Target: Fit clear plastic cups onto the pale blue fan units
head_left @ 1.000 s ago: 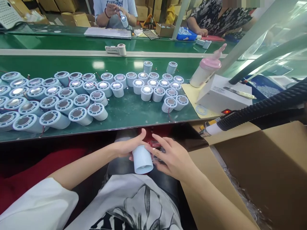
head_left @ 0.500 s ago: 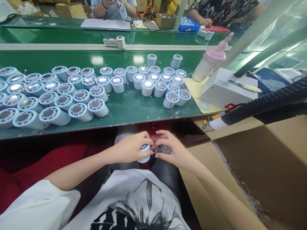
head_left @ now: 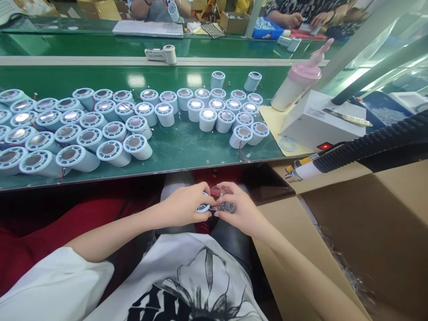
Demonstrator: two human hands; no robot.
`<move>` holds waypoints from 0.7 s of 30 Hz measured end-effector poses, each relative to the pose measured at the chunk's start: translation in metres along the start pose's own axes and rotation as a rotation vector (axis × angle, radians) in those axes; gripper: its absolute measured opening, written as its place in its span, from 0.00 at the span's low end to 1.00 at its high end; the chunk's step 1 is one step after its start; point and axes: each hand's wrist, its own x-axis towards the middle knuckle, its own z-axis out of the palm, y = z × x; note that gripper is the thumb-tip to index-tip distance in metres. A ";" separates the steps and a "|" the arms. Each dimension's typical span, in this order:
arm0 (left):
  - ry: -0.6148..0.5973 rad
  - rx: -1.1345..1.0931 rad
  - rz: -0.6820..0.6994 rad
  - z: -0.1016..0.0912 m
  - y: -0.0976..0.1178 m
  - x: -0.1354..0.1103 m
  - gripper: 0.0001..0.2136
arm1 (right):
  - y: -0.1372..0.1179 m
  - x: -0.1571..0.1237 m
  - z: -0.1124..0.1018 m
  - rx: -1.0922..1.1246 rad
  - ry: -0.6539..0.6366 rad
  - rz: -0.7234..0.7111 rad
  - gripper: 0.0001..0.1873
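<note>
Left hand (head_left: 187, 203) turned knuckles-up since earlier, fingers clamped on blue cylinder (head_left: 203, 208); right hand (head_left: 243, 210), fingers curled round clear piece (head_left: 228, 207).

Glossy green worktable (head_left: 187, 149), pale strip (head_left: 83, 61), cardboard boxes (head_left: 104, 10) behind

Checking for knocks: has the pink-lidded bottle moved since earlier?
No; the pink-lidded bottle keeps its place beside the white box; both shift together in view.
</note>
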 end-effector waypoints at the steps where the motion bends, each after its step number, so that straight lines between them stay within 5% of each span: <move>1: 0.024 0.014 -0.004 0.001 0.001 0.000 0.11 | 0.000 0.000 -0.001 -0.036 0.019 -0.014 0.05; 6: 0.100 -0.003 -0.011 -0.002 0.003 -0.001 0.11 | -0.001 -0.001 -0.002 -0.213 0.075 -0.121 0.04; 12: 0.183 -0.305 0.003 -0.012 -0.002 -0.001 0.17 | -0.011 -0.009 0.003 -0.398 -0.014 -0.121 0.07; 17: 0.311 -0.464 0.016 0.002 -0.013 -0.001 0.31 | -0.021 -0.015 -0.006 -0.013 0.091 -0.039 0.08; 21: 0.376 -0.420 0.209 0.021 -0.027 0.002 0.32 | -0.020 -0.014 -0.011 0.276 0.173 0.080 0.15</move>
